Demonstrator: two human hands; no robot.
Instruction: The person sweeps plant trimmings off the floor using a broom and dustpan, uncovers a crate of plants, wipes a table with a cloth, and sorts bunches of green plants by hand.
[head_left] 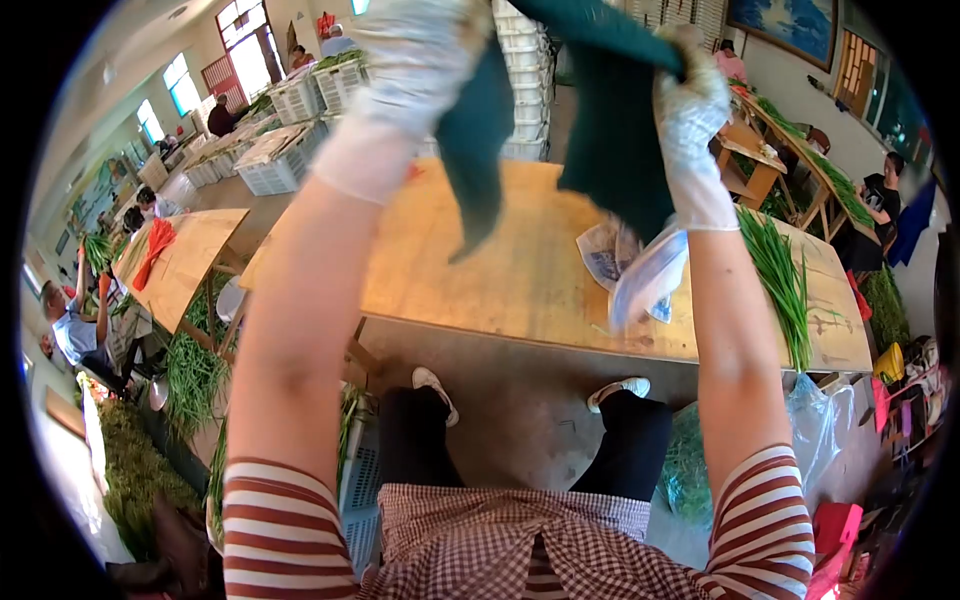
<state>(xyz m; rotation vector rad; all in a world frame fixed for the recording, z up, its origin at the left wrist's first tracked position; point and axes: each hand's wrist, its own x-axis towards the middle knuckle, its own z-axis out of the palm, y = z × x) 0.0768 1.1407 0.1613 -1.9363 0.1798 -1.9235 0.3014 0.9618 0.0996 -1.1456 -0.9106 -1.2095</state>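
Both of my hands are raised in front of me in pale, translucent gloves. A dark green cloth [615, 140] hangs between them, with its lower ends loose in the air. My left hand [415, 60], blurred, is at the cloth's left side, and its fingers are not clear. The fingers of my right hand [690, 95] are closed round the cloth's right edge. Below the right hand, a whitish, blue-patterned piece [650, 280] hangs blurred over the wooden table [480, 270]. A similar patterned piece [603, 250] is beside it.
Long green stalks [782, 275] lie on the table's right part. White crates [525, 80] are stacked behind it. On the left, a person [75, 325] sits by another table [190, 250] with a red item [155, 250]. Another person [882, 195] is at the right.
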